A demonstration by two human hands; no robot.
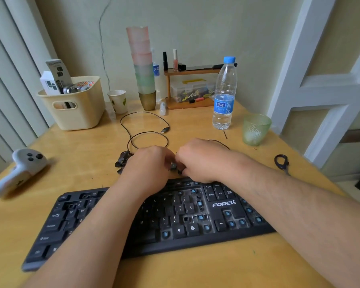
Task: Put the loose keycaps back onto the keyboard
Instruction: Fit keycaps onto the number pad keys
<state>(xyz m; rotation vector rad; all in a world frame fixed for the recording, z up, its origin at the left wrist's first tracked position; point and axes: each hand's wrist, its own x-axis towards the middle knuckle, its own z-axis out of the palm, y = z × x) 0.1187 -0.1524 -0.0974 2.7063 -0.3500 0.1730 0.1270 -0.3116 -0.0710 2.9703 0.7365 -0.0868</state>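
Both forearms reach across a black keyboard (146, 221) that lies on the near part of the wooden bench (195, 271); many sockets on its right half are bare, showing blue stems. Just beyond the keyboard's far edge the left hand (148, 165) and right hand (200, 161) meet, fingers of both curled inward around a small dark keycap (173, 166) held between them. Loose keycaps (122, 161) lie in a pile on the bench immediately left of the left hand. A black cable (146, 129) loops on the bench beyond the hands. Farther off stand a water bottle (224, 94) to the right, a green glass (256, 129) right of it, a stack of cups (142, 67) at centre and a cream basket (75, 104) to the left. A white controller (23, 169) rests at the left edge.
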